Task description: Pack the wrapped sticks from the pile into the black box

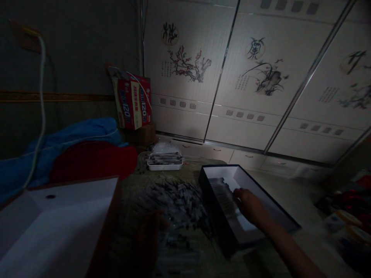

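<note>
My right hand (247, 206) reaches into an open dark-edged box (266, 197) with a pale inside. Its fingers are closed together; what they hold, if anything, is hidden. Beside those fingers, a row of thin pen-like sticks (220, 189) lies along the box's left side. A loose heap of similar clear and dark sticks (176, 200) spreads over the table (197, 164). At the heap's near left edge is my left hand (149, 233), dim and blurred, so its grip cannot be made out. More sticks (171, 251) lie below the heap, also blurred.
A white tray (165, 167) of thin sticks stands at the table's back. On the left is a large open box (66, 227) with a white inside. Behind it lie red cloth (92, 160) and blue cloth (84, 131). A white cable (42, 88) hangs down the wall.
</note>
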### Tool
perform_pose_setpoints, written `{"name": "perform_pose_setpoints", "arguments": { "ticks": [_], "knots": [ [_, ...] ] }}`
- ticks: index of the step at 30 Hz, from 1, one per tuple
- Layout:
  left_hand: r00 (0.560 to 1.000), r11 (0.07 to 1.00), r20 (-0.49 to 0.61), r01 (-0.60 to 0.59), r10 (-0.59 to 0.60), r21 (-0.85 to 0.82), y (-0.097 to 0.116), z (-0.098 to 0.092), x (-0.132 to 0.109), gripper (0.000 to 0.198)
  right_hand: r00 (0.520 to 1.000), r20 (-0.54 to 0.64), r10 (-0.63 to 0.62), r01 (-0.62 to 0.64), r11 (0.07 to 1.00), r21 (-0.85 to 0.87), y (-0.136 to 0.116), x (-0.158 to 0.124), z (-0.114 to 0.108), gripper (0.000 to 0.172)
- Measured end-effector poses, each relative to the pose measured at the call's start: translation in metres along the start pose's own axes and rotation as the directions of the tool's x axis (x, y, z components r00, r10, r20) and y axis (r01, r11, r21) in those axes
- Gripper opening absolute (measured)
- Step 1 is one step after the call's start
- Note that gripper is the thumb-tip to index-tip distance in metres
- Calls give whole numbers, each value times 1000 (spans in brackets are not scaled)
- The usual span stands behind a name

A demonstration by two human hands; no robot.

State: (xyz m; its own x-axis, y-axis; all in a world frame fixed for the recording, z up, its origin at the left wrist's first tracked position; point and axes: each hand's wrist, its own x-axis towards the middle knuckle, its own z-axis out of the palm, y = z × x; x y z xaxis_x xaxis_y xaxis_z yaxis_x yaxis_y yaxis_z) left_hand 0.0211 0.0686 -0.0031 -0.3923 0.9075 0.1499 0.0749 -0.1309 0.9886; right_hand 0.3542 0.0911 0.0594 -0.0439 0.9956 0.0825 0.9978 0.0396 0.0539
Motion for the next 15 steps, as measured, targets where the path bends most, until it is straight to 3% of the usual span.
{"name": "perform_pose_setpoints", "arguments": {
  "ticks": [3,5,7,9,12,15],
  "knots": [
    [999,1000,32,-4,5,-22,-2,-2,0,46,985,-169,29,0,985,170,-32,-26,-20,30],
    [999,1000,46,0,0,-1,-3,-3,0,48,955,-297,-29,164,882,442,-65,-47,-23,26],
    [1000,1000,27,3,-3,-6,-1,-3,-1,47,969,-213,-125,228,784,577,-100,-66,-17,22],
    [1000,998,2,5,-5,-57,3,-2,-4,44,986,-50,-159,153,748,645,-131,-78,-3,22],
    [1000,997,-1,-5,5,-81,11,0,-10,39,985,82,-153,72,787,612,-160,-83,25,39],
    [1000,999,10,-22,23,-23,15,1,-13,38,987,99,-123,55,854,517,-171,-80,45,45]
  ]
}}
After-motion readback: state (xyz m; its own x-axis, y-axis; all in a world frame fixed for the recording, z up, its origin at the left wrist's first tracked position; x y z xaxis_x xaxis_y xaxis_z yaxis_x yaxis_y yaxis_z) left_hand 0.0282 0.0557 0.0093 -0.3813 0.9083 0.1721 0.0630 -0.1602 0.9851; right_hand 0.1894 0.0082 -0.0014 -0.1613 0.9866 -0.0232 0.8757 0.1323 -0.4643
